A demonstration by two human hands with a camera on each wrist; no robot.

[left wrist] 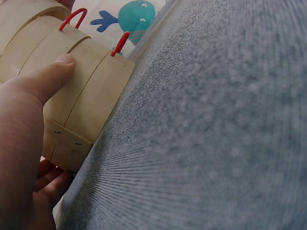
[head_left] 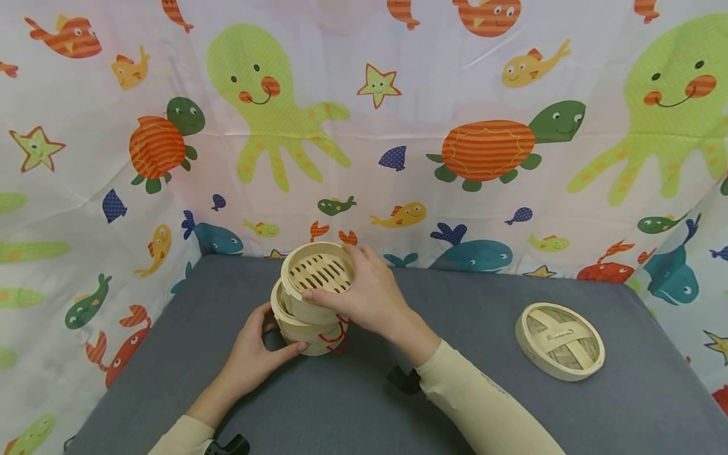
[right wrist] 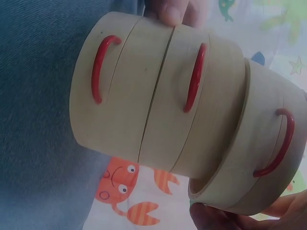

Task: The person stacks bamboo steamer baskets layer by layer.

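Small bamboo steamer baskets with red handles are stacked on the table. My left hand [head_left: 256, 347] grips the two lower baskets [right wrist: 148, 100], thumb across the near side and fingers round the left side. Above them, the top basket [right wrist: 261, 136] sits tilted and off-centre, its slatted floor showing in the head view. My right hand [head_left: 370, 294] holds this top basket by its right side, thumb at the near rim and fingers at the far rim. In the right wrist view a wedge-shaped gap shows between the top basket and the ones below.
The woven bamboo lid [head_left: 560, 341] lies apart at the right on the grey table [head_left: 455, 328]. Behind and beside the table hangs a white cloth [head_left: 352, 145] printed with sea animals.
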